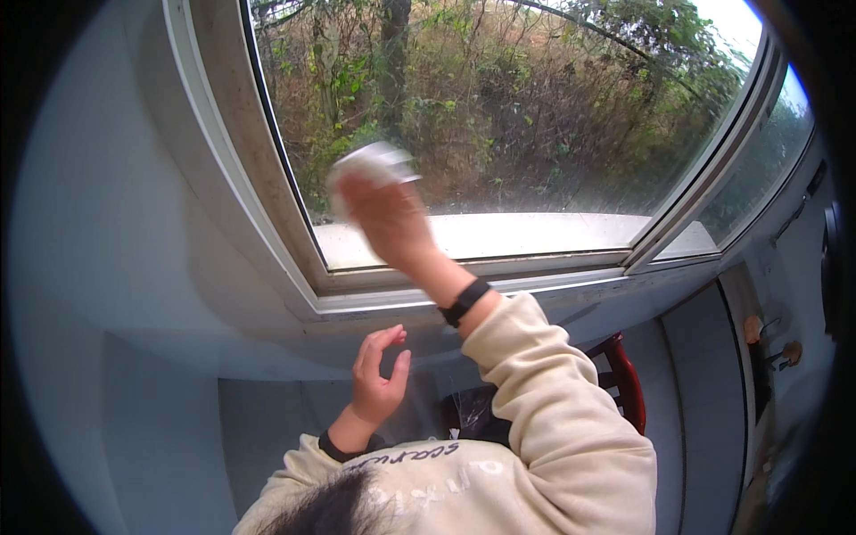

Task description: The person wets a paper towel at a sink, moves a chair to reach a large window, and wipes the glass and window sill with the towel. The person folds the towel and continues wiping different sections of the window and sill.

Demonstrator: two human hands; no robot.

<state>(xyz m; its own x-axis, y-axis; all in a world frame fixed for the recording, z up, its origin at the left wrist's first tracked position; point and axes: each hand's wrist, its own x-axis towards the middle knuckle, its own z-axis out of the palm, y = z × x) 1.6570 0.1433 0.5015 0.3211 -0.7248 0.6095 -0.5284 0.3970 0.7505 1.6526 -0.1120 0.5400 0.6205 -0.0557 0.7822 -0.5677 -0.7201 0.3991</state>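
My right hand (388,207) is stretched out to the lower left part of a window pane (508,120). It is shut on a white cloth or wipe (378,164) that lies between the fingers and the glass; motion blur hides its exact shape. A dark band circles the right wrist. Below the sill, my left hand (378,378) hangs in front of my body with thumb and fingers apart and curved, holding nothing. Another dark band is at that wrist.
The window's pale frame (281,221) bears dirt marks, and a second pane (756,174) lies to the right. A red chair (628,388) stands low beside my right arm, near a dark bag-like thing (478,411). Bluish walls (100,254) enclose the left side.
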